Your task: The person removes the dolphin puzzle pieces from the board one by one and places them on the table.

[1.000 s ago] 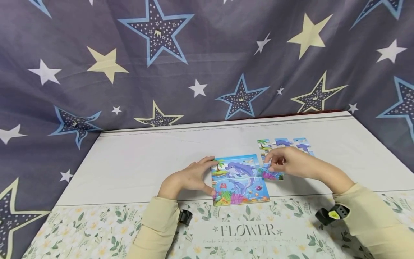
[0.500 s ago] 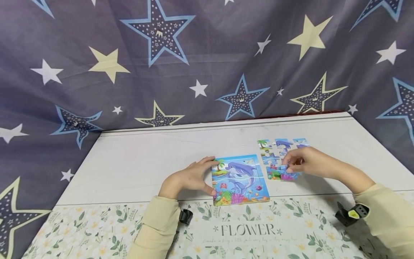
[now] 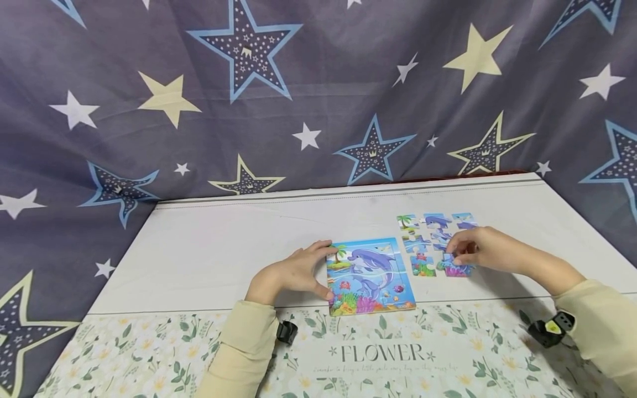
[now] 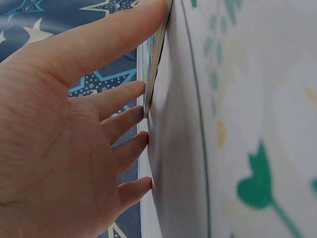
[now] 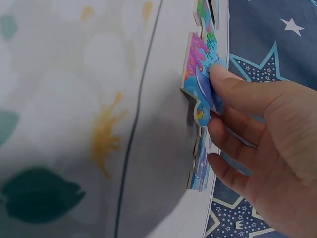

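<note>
At the left edge of the square dolphin picture board (image 3: 372, 276), my left hand (image 3: 293, 276) spreads its thumb and fingers, touching the board's side; the left wrist view shows the fingers (image 4: 119, 101) fairly straight against that edge. My right hand (image 3: 483, 249) pinches a puzzle piece (image 5: 197, 64) with pink coral between thumb and fingertips, slightly tilted in the right wrist view. Several loose puzzle pieces lie in spaced rows right of the board: a palm tree piece (image 3: 406, 222), a dolphin head piece (image 3: 436, 221) and a green coral piece (image 3: 423, 266). My right hand partly hides pieces at the right.
The table is covered by a white cloth (image 3: 224, 249), with a floral strip (image 3: 164, 354) along the front. A dark curtain (image 3: 318, 72) with stars stands behind the table. Black straps with small devices sit at both wrists.
My right hand has moved right with the pinched coral piece, away from the board and past the green coral piece. My left hand has stayed at the board's left edge.
</note>
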A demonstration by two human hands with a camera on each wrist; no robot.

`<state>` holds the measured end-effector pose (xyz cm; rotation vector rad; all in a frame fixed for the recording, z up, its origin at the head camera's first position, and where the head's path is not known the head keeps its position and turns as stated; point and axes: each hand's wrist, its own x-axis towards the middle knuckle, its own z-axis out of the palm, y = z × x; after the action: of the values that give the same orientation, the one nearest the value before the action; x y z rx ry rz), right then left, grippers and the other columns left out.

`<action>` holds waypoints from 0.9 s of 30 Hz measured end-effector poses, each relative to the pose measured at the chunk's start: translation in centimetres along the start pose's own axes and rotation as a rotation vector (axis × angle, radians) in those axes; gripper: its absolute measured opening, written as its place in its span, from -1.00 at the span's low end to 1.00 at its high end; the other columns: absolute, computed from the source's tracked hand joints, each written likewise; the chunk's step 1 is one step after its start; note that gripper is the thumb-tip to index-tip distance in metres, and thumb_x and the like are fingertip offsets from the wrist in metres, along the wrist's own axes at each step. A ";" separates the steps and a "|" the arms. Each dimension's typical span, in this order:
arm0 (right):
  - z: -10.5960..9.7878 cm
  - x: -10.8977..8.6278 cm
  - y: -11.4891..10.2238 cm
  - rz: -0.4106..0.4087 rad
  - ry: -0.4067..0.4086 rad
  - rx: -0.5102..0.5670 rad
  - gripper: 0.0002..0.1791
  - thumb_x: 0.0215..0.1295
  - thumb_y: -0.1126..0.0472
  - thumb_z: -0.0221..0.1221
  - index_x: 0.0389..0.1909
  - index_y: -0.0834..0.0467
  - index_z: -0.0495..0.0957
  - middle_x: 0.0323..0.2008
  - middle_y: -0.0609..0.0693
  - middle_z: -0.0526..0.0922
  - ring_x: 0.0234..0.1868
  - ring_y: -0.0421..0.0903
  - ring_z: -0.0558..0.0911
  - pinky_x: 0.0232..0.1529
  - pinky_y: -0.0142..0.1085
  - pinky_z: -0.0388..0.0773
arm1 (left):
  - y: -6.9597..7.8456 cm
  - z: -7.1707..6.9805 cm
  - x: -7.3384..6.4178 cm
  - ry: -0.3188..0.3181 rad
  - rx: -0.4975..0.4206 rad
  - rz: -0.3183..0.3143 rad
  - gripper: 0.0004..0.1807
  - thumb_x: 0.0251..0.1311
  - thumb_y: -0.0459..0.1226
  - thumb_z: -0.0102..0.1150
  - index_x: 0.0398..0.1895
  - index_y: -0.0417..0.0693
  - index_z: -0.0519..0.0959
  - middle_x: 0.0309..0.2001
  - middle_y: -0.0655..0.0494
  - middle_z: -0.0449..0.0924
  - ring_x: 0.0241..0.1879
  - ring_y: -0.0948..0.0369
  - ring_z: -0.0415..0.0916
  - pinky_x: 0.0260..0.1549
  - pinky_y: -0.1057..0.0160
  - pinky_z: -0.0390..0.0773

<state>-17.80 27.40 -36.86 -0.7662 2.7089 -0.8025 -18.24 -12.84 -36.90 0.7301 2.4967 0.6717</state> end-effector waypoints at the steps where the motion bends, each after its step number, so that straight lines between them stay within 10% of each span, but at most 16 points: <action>1: 0.1 0.0 0.0 0.001 0.004 -0.015 -0.84 0.23 0.33 0.33 -0.17 0.14 0.66 -0.35 -0.19 0.62 -0.36 -0.26 0.55 -0.43 -0.35 0.52 | 0.0 0.0 0.0 -0.001 0.000 0.000 0.08 -0.08 -0.15 0.56 0.53 -0.07 0.15 0.56 -0.03 -0.08 0.52 -0.07 -0.13 0.46 -0.16 -0.21; 17: 1.0 -0.1 -0.6 0.007 0.087 -0.163 -0.82 0.16 0.26 0.40 -0.22 0.03 0.69 -0.36 -0.20 0.56 -0.36 -0.25 0.49 -0.39 -0.30 0.49 | 0.0 0.0 0.0 0.002 0.002 -0.006 0.08 -0.07 -0.15 0.55 0.53 -0.06 0.15 0.57 -0.02 -0.09 0.52 -0.07 -0.14 0.47 -0.15 -0.21; 27: 1.7 0.2 -2.3 -0.047 0.096 -0.016 -0.77 0.17 0.27 0.39 -0.15 0.09 0.66 -0.23 -0.13 0.65 -0.29 -0.22 0.54 -0.35 -0.33 0.54 | 0.1 0.1 0.0 0.005 -0.004 -0.010 0.08 -0.07 -0.15 0.56 0.53 -0.05 0.15 0.57 -0.01 -0.09 0.53 -0.06 -0.15 0.47 -0.15 -0.22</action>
<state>-16.49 24.91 -37.00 -0.8180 2.7943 -0.8502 -18.19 -12.77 -36.92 0.7148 2.5010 0.6761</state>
